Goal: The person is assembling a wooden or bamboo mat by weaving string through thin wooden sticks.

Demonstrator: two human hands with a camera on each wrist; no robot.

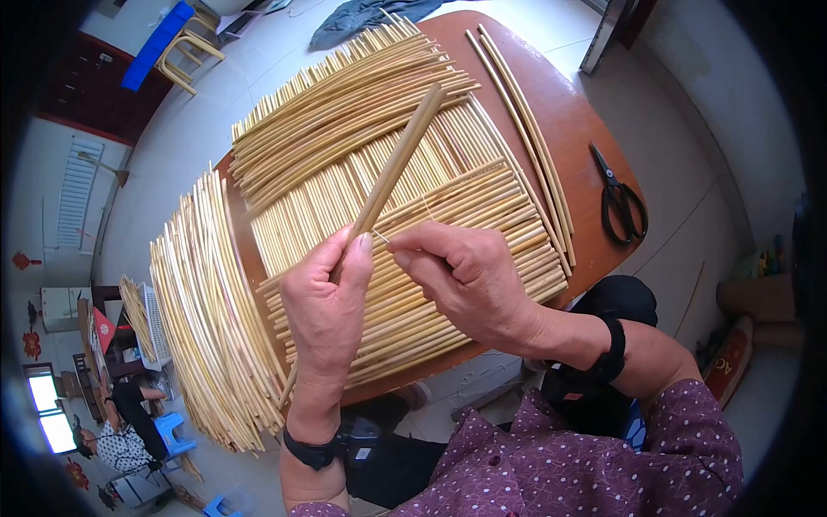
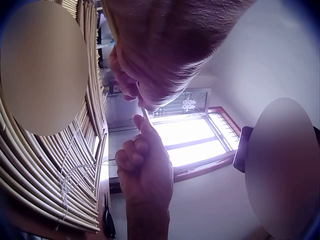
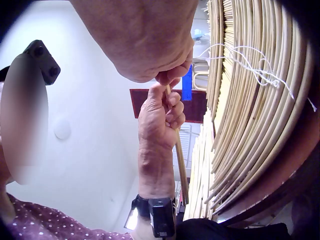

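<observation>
A spread of pale reeds (image 1: 207, 310) lies along the left side of the worktop (image 1: 594, 112). Next, the left hand (image 1: 323, 289) is above the worktop, its grip clamped round a long cane (image 1: 401, 164) that slants towards the worktop's far side. Beneath, crossed layers of stalks (image 1: 353, 172) cover the worktop's middle. Further right, the right hand (image 1: 465, 280), also above the worktop, pinches white string (image 3: 272, 81) beside the cane, fingertips together. Loose rods (image 1: 525, 142) and black-handled scissors (image 1: 622, 207) lie on the worktop's right part.
</observation>
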